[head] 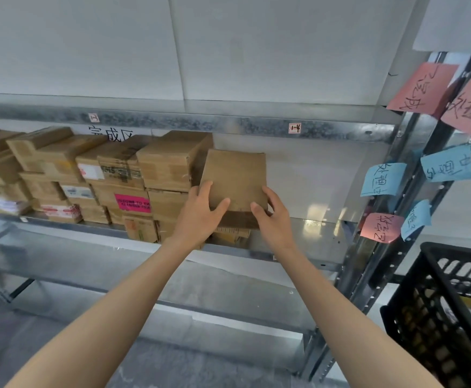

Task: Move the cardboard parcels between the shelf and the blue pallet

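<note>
Clamping parcel (235,177) near edge, left hand (200,217), right hand (275,219) fingers (270,193); stack (167,163) left, shelf (312,228) right.

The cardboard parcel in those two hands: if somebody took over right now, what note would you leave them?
Hands: left hand and right hand both grip one parcel by its near corners.
Parcel: at the right end of the stacked parcels on the shelf.
Done or left: unclear whether it is going in or coming out; the blue pallet is out of view.
</note>
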